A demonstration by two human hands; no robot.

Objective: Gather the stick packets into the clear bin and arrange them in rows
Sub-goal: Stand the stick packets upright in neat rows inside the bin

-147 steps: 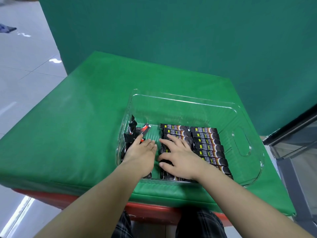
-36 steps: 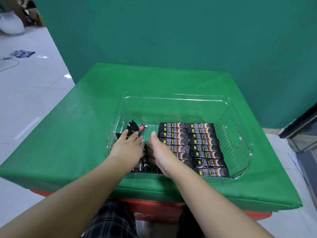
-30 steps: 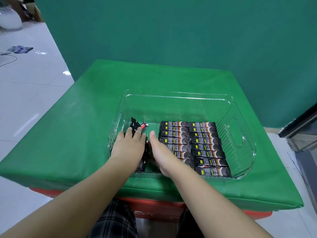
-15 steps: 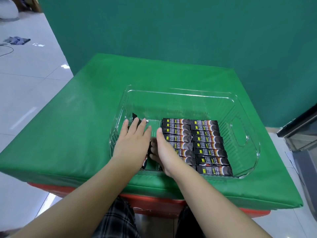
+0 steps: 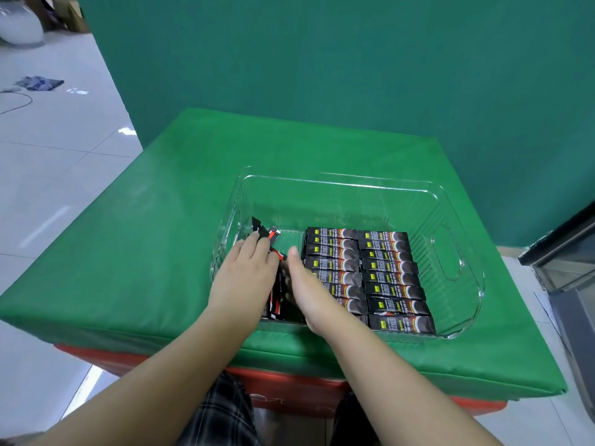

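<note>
Both hands worked at the lower left of the bin (image 5: pixel 463 275), which sat on the green bench (image 5: pixel 161 239) at frame centre. The left hand (image 5: pixel 246 275) lay flat, fingers straight, pressing a loose heap of packets (image 5: pixel 273 297) against the left wall. The right hand (image 5: pixel 306 284) stood on edge beside it, fingers straight, holding nothing I could see. Right of them, two tidy rows (image 5: pixel 363 272) filled the bin's middle. The risk, as I judged it, was the right hand's edge nudging the nearest row askew, or the squeezed heap buckling so that upright packets (image 5: pixel 262 231) tipped over.
</note>
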